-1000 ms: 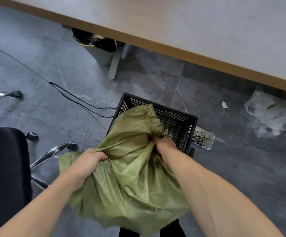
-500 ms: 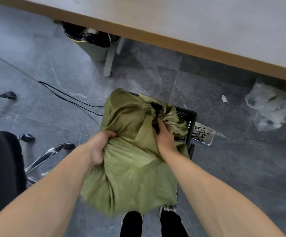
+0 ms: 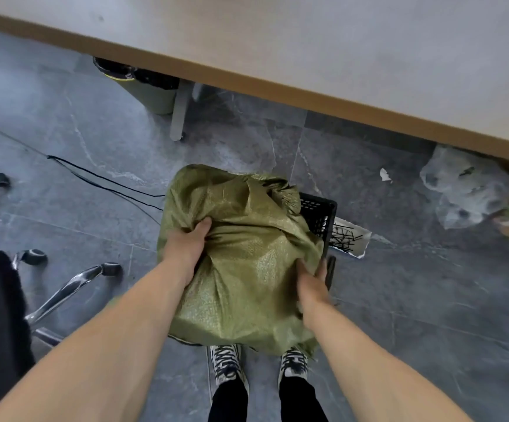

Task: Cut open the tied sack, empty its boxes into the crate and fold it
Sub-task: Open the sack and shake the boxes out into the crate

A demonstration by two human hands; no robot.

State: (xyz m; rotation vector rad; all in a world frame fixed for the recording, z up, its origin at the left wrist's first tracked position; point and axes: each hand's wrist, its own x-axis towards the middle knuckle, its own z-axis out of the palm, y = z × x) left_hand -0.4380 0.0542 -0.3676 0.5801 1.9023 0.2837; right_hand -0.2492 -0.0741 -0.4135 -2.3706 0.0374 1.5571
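A bulging green woven sack [image 3: 247, 254] is held up over a black plastic crate [image 3: 318, 216] on the floor and hides nearly all of it; only the crate's right corner shows. My left hand [image 3: 186, 248] grips a fold of the sack on its left side. On the sack's lower right side my right hand [image 3: 311, 284] is pressed into the fabric, fingers partly buried in it. No boxes are visible; the sack's mouth is turned away toward the crate.
A desk [image 3: 338, 56] spans the top, with a bin [image 3: 153, 92] and a desk leg [image 3: 180, 114] under it. A chair base [image 3: 70, 287] and black cables [image 3: 104, 181] lie left. A paper with black ties [image 3: 347, 236] and a plastic bag [image 3: 466, 187] lie right. My shoes [image 3: 226, 363] stand below.
The sack has been lifted higher and turned over the crate, covering it more. My right hand slid from the sack's gathered top down to its lower right side; my left hand shifted inward.
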